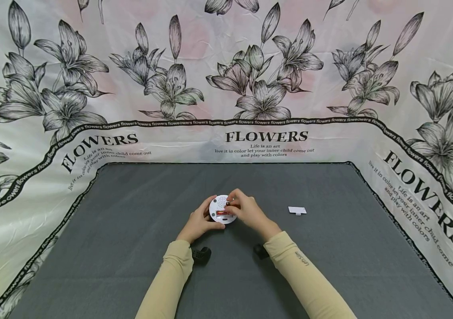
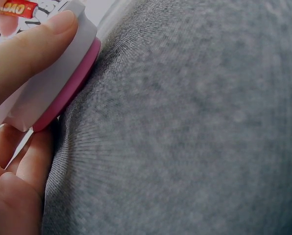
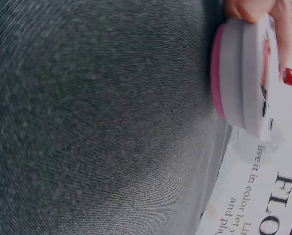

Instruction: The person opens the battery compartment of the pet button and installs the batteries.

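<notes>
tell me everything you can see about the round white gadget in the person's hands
The round white device looks like plastic, a flat disc with a pink band round its underside. Its back faces up, showing a dotted grille and an open bay with a red battery. The left hand grips its rim; the right hand holds the battery over the grey mat.

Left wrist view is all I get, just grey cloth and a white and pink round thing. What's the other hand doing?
Observer: The right hand pinches a red battery at the round device.
Operator: Is anything else on the cloth?
Observer: Yes, a small white cover piece lies alone, off to the right.
Operator: What's behind the cloth?
Observer: A flowered backdrop printed with the word FLOWERS.
</notes>
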`<state>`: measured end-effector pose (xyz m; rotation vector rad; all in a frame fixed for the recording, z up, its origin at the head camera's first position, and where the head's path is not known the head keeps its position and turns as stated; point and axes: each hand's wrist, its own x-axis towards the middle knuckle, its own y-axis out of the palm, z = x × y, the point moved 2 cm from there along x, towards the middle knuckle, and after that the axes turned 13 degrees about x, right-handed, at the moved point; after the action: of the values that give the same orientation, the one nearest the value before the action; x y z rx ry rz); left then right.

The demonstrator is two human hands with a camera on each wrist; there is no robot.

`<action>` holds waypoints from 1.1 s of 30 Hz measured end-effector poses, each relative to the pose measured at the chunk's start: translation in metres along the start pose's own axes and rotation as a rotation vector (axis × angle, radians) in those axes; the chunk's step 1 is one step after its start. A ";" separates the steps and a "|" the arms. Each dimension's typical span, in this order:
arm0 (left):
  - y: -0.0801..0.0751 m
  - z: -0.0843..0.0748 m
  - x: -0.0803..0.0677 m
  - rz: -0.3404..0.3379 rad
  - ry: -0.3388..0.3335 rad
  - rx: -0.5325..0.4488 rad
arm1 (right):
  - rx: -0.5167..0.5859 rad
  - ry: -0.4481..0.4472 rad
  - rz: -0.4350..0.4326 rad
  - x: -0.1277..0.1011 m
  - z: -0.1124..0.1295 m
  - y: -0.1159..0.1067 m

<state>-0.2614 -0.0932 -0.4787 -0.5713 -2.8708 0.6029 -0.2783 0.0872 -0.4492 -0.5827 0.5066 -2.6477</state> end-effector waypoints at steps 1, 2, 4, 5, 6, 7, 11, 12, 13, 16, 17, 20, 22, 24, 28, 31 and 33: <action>0.000 0.000 0.000 0.000 0.002 0.000 | -0.032 -0.024 0.012 0.000 0.001 0.002; 0.000 0.000 0.000 0.003 0.003 -0.002 | -0.054 -0.049 0.024 0.000 0.002 0.003; 0.000 0.000 0.000 0.007 0.007 -0.009 | -0.072 -0.082 0.050 0.001 0.002 0.007; 0.000 0.001 0.000 0.008 0.008 -0.010 | -0.080 -0.090 0.061 0.001 0.003 0.008; 0.000 0.001 0.000 0.009 0.012 -0.011 | -0.086 -0.094 0.073 0.001 0.003 0.009; 0.000 0.001 0.000 0.013 0.013 -0.016 | -0.095 -0.101 0.085 0.001 0.003 0.011; 0.000 0.002 0.000 0.013 0.016 -0.023 | -0.159 -0.124 0.137 0.001 0.004 0.015; 0.000 0.003 0.000 0.013 0.017 -0.027 | -0.187 -0.129 0.148 0.001 0.004 0.016; 0.000 0.003 0.001 0.013 0.017 -0.032 | -0.221 -0.139 0.156 0.001 0.004 0.017; 0.000 0.004 0.002 0.012 0.019 -0.032 | -0.320 -0.176 0.173 0.001 0.005 0.020; 0.000 0.004 0.002 0.012 0.019 -0.032 | -0.348 -0.186 0.176 0.001 0.005 0.020; 0.001 0.005 0.003 0.013 0.016 -0.039 | -0.396 -0.233 0.182 0.001 0.006 0.021; 0.001 0.006 0.003 0.013 0.015 -0.046 | -0.408 -0.256 0.184 0.001 0.007 0.022; 0.001 0.006 0.004 0.012 0.015 -0.053 | -0.421 -0.268 0.190 0.001 0.007 0.022; 0.001 0.007 0.004 0.010 0.015 -0.057 | -0.434 -0.269 0.199 0.002 0.006 0.023; 0.000 0.007 0.004 0.007 0.017 -0.053 | -0.425 -0.270 0.201 0.003 0.006 0.024; -0.001 0.007 0.004 0.004 0.020 -0.044 | -0.410 -0.281 0.196 0.003 0.006 0.025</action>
<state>-0.2667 -0.0948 -0.4849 -0.5863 -2.8717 0.5330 -0.2705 0.0627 -0.4538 -0.9548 0.9722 -2.2371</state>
